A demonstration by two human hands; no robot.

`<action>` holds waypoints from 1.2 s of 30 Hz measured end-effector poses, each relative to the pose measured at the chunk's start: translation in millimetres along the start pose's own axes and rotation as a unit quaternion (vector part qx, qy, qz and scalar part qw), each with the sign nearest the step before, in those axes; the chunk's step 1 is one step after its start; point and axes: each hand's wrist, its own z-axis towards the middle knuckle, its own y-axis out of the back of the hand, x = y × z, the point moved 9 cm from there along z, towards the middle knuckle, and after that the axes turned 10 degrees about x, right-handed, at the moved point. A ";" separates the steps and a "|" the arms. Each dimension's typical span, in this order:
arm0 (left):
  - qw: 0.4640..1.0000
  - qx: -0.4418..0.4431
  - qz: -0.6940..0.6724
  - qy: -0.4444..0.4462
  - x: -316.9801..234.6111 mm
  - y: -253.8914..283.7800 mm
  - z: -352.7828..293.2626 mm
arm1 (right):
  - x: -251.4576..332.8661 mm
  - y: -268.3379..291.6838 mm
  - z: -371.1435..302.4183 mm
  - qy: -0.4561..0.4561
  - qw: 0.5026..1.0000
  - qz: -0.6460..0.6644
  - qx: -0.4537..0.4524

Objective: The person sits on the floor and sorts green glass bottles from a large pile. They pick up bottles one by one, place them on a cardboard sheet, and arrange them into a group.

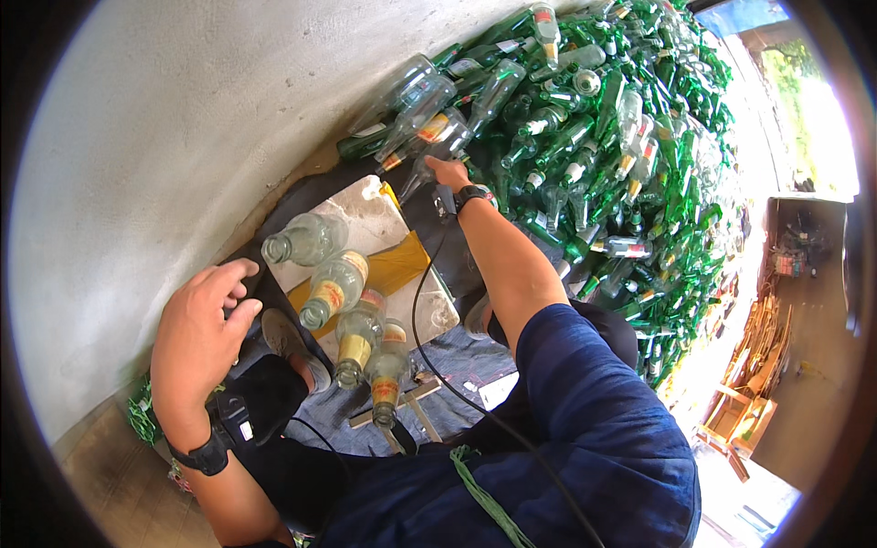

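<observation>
At the near edge of a bottle pile, my right hand (449, 173) is closed around a clear glass bottle (418, 179); part of its grip is hidden behind the hand. My left hand (203, 324) hangs in the air near the wall with its fingers loosely bent and apart, holding nothing. Between my hands, several clear glass bottles stand in a row by a white block, among them an unlabelled bottle (318, 239) and a bottle with a red and yellow label (385, 384). The white block (429, 315) has a yellow-brown strip (402, 260) across it.
A high pile of green and clear glass bottles (585, 137) fills the far right. A white wall (174, 137) rises on the left. Wooden slats (422, 411) and dark cloth (352, 420) lie below me. A black cable (416, 310) runs from my right wrist. Wooden furniture (735, 420) stands far right.
</observation>
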 end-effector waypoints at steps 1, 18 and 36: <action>1.000 0.008 -0.003 -0.006 -4.1 0.0 6.3 | -9.4 10.5 9.5 -0.003 1.000 -0.004 -0.025; 0.996 -0.059 0.009 -0.064 -10.8 19.0 -16.9 | 80.0 25.2 -67.9 0.142 0.984 0.101 0.028; 0.815 -0.442 0.167 -0.336 -102.7 35.1 -130.4 | 268.6 -16.3 -537.1 0.281 0.899 0.166 0.291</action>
